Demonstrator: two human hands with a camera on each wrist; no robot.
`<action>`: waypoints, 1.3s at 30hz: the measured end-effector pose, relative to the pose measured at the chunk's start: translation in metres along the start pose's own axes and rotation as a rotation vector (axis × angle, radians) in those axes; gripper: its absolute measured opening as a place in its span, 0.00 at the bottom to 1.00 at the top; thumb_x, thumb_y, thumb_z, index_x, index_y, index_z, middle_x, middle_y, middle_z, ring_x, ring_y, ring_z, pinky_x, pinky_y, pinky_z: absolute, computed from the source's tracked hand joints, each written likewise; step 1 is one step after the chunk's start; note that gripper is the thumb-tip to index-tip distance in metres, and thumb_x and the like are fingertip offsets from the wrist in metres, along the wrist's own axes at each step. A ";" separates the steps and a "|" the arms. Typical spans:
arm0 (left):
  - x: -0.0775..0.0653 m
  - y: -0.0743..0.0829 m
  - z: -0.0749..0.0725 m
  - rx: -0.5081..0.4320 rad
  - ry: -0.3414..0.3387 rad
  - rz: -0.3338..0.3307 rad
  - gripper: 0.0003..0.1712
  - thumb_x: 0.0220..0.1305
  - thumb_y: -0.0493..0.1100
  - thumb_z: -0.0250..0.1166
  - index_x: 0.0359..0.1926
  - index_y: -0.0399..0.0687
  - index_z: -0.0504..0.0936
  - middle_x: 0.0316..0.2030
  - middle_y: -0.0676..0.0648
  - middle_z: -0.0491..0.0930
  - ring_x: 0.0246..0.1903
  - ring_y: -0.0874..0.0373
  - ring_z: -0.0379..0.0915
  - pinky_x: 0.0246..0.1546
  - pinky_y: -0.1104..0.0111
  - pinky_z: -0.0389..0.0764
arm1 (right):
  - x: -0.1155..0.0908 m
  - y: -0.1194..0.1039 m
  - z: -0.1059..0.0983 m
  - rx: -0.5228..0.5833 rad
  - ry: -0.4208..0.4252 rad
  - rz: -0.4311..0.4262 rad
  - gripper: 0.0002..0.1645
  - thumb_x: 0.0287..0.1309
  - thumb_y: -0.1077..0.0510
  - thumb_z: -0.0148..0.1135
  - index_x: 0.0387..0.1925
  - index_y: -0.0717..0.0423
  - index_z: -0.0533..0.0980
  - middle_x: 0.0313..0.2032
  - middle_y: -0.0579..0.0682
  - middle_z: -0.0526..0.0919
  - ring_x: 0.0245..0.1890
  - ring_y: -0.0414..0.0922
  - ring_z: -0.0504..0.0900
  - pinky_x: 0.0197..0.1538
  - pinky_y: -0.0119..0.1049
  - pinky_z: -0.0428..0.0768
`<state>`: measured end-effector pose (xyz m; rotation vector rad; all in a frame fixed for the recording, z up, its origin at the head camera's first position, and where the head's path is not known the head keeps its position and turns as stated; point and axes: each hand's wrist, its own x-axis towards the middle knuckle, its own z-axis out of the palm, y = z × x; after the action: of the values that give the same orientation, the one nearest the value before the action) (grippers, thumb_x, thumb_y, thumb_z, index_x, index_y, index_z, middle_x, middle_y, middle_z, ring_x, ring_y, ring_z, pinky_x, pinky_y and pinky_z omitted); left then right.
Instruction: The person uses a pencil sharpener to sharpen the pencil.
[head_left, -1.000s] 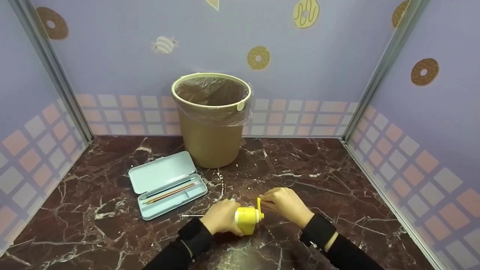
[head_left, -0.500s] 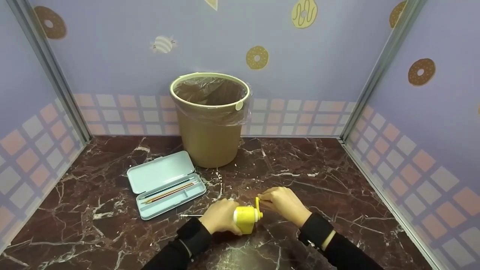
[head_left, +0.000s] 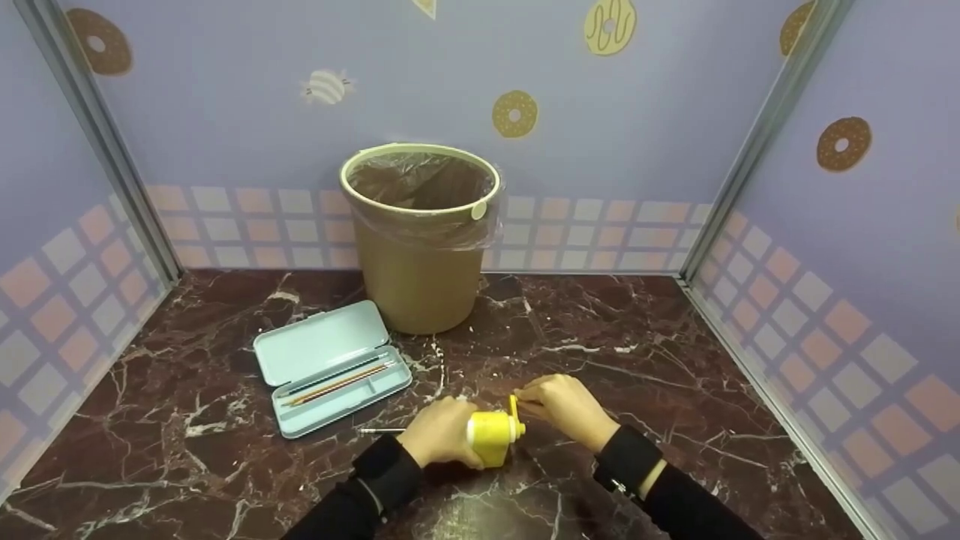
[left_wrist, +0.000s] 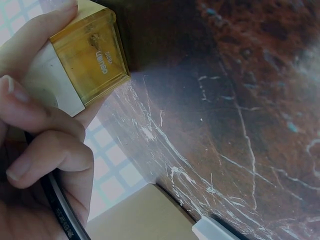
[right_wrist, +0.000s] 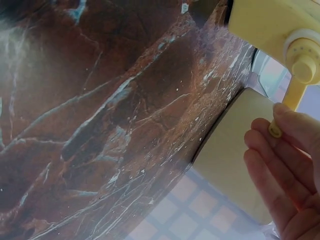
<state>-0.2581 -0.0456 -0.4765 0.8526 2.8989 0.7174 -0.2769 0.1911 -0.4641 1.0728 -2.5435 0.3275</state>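
Note:
A yellow hand-crank pencil sharpener (head_left: 490, 441) is gripped by my left hand (head_left: 441, 432), low over the table front. In the left wrist view its see-through shavings drawer (left_wrist: 93, 55) shows. A dark pencil (left_wrist: 59, 207) runs past the curled left fingers; its far end (head_left: 379, 431) sticks out to the left in the head view. My right hand (head_left: 568, 406) pinches the knob of the crank (head_left: 514, 407) between thumb and fingers. Up close in the right wrist view, the crank arm (right_wrist: 295, 93) points towards those fingertips. The pencil's tip is hidden.
An open light-blue pencil case (head_left: 322, 346) with several pencils (head_left: 337, 384) lies to the left of the hands. Behind it stands a tan waste bin (head_left: 420, 277) with a clear liner. Patterned walls (head_left: 592, 150) enclose the dark marbled table (head_left: 600, 322).
The whole head view has shifted slightly. Both hands keep their hold on the sharpener and its crank, with the crank standing at nearly the same angle.

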 end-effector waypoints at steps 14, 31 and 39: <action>-0.001 -0.001 -0.002 -0.026 0.003 -0.007 0.29 0.27 0.45 0.87 0.33 0.42 0.82 0.28 0.48 0.83 0.26 0.58 0.74 0.28 0.64 0.80 | 0.000 0.002 0.012 0.018 -0.047 0.008 0.05 0.58 0.62 0.72 0.37 0.55 0.90 0.34 0.49 0.93 0.34 0.44 0.91 0.38 0.37 0.88; -0.004 0.000 0.000 -0.032 0.020 -0.035 0.28 0.27 0.46 0.87 0.30 0.43 0.81 0.25 0.49 0.82 0.24 0.59 0.72 0.26 0.65 0.78 | -0.025 -0.010 0.028 0.089 -0.137 0.002 0.13 0.54 0.57 0.75 0.19 0.53 0.80 0.22 0.44 0.87 0.23 0.36 0.84 0.28 0.28 0.80; -0.005 0.003 -0.001 -0.055 0.024 -0.054 0.28 0.27 0.45 0.87 0.30 0.43 0.81 0.25 0.49 0.82 0.23 0.59 0.71 0.26 0.66 0.78 | -0.029 -0.012 0.027 0.092 -0.135 -0.005 0.13 0.56 0.58 0.74 0.19 0.52 0.80 0.22 0.44 0.87 0.24 0.36 0.84 0.29 0.28 0.81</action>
<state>-0.2525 -0.0458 -0.4746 0.7630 2.8955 0.8040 -0.2563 0.1922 -0.5000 1.1722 -2.6665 0.3861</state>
